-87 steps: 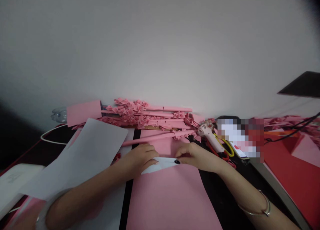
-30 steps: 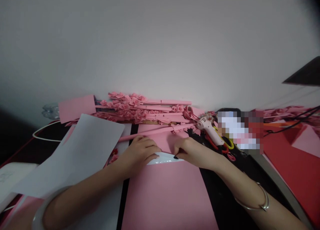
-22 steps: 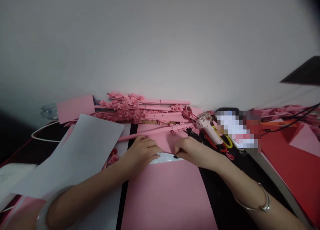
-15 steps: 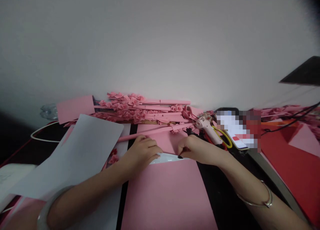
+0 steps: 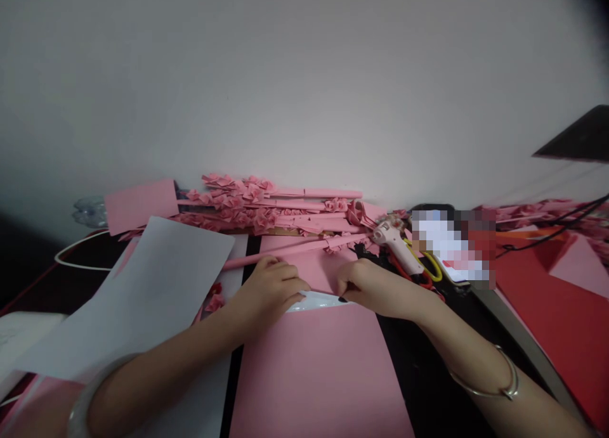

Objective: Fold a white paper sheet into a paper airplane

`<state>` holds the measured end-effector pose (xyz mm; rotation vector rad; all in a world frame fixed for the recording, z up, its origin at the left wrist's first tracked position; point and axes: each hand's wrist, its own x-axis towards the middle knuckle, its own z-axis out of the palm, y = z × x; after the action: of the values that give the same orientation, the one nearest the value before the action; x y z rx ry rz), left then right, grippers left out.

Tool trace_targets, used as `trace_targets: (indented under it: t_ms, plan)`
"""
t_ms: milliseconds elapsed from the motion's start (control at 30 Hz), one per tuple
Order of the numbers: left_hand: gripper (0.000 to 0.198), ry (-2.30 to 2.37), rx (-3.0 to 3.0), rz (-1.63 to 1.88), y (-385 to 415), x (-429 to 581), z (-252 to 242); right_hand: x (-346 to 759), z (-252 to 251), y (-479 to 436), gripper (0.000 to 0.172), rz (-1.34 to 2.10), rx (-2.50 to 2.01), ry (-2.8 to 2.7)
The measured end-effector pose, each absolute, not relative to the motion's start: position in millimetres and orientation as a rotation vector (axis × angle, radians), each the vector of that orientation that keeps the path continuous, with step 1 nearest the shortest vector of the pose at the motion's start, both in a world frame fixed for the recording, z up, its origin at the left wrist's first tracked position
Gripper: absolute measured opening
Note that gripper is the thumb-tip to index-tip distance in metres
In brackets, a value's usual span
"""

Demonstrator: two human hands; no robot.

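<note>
L hand [image 5: 269,291] & R hand [image 5: 368,287] sit apart, either side of a white strip [image 5: 316,303] lying across the pink sheet [image 5: 316,374], fingertips down on the pink by its edges; can't tell if they're actually pinching anything. Vs a few secs ago, less white shows, now just a thin sliver, and R hand has slid a bit to the right. Pink paper tube [image 5: 295,255] lies just past the fingers, glue gun [image 5: 397,248] & yellow-handled scissors [image 5: 431,267] near R hand, white sheet [image 5: 152,286] by L arm [image 5: 157,374].
</note>
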<state>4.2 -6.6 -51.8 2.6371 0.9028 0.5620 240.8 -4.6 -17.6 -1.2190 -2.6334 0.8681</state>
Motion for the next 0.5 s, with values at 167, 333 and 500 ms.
trace_targets:
  t_ms: [167,333,500]
  plan:
    - [0.02,0.933,2.673,0.597,-8,9,-53,237,-15,-10,0.024,0.744,-1.271,-2.66]
    - [0.021,0.969,2.682,0.652,-9,13,-54,234,-13,-14,0.022,0.666,-1.336,-2.696]
    - [0.026,0.977,2.727,0.664,-12,15,-52,232,-13,-19,0.02,0.628,-1.447,-2.728]
